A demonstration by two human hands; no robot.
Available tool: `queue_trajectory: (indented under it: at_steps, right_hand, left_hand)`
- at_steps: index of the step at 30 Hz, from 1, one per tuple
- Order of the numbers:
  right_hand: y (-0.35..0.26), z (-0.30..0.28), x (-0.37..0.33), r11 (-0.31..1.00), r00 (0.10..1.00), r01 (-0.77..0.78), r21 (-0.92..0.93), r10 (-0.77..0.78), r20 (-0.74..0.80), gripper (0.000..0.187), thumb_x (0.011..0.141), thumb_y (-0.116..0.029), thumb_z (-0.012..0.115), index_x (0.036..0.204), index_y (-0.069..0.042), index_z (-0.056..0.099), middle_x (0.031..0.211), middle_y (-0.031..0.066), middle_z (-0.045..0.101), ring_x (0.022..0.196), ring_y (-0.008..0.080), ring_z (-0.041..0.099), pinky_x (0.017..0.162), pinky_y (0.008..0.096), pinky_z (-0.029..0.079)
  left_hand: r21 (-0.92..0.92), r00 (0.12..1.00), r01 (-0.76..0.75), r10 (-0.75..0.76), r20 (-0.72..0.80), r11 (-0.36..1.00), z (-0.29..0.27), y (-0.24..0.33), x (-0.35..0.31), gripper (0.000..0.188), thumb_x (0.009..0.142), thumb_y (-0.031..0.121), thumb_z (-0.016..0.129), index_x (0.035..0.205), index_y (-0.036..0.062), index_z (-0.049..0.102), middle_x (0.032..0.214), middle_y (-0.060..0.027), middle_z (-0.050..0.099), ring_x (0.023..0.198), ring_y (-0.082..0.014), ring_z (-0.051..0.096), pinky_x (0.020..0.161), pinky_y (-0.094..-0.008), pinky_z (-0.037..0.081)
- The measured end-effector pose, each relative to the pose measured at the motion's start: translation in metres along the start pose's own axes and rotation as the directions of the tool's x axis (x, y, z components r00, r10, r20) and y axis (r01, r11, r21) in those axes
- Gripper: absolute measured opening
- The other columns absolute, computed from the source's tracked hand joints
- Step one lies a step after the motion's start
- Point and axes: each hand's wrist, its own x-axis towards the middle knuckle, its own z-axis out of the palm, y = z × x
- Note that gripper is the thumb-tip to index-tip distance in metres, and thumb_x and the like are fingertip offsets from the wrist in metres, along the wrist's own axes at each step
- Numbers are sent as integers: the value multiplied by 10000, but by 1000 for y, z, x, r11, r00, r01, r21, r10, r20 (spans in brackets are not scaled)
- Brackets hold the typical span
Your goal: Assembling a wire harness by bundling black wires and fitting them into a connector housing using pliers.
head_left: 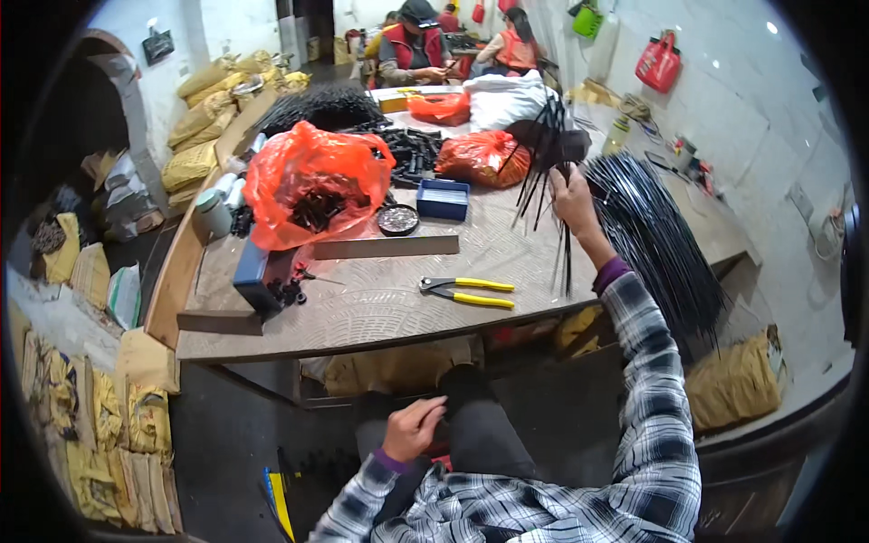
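- Right hand (574, 201), raised at 1 o'clock over the workbench (380, 303), is closed round a bundle of thin black rods (546, 145) fanning upward.
- Left hand (413, 427) rests on the lap at 6 o'clock, fingers curled; whether it holds anything cannot be told.
- Yellow-handled pliers (467, 290) lie at centre, untouched.
- Orange plastic bag (312, 181) sits at 11 o'clock.

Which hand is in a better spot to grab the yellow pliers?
Probably the left hand: it looks free, down near the lap, though below the table. The right hand is raised over the table, gripping black rods. The pliers lie between them.
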Motion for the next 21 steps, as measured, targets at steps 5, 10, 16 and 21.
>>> queue_trajectory:
  at_steps: [5, 10, 16, 21]
  right_hand:
    - [-78, -4, -13, 997, 926, -64, 44, 43, 375, 172, 877, -162, 526, 760, -58, 452, 539, -16, 431, 425, 56, 394, 371, 230, 296]
    - [-128, -13, -70, 958, 865, 267, -102, -192, 463, 214, 809, -111, 564, 983, -10, 489, 740, 234, 565, 685, 409, 548, 573, 420, 428]
    - [-142, -6, -147, 732, 601, -572, 370, 67, 796, 385, 827, -68, 555, 1180, -3, 416, 744, 42, 533, 463, 89, 496, 423, 216, 400]
    - [-159, 19, -152, 413, 657, -709, 572, 91, 749, 259, 943, -232, 420, 1087, -20, 460, 620, 39, 535, 361, 68, 416, 336, 181, 319]
  left_hand:
    - [-372, 994, -77, 102, 46, 925, 10, 110, 112, 325, 814, 43, 618, 1122, -28, 538, 965, -104, 631, 869, -141, 604, 763, -252, 476]
    - [-642, 997, 12, -59, -53, 767, 1, 126, 224, 387, 790, 165, 679, 1086, -36, 530, 963, -124, 619, 888, -128, 600, 761, -230, 491]
    - [-834, 986, 79, -166, -14, 546, -22, 109, 216, 240, 916, 143, 467, 1043, -53, 521, 946, -147, 621, 823, -203, 636, 730, -326, 537]
    - [-774, 979, 171, -194, 64, 610, -45, 108, 196, 244, 925, 147, 448, 1062, -41, 521, 1017, -167, 607, 921, -222, 614, 797, -325, 510]
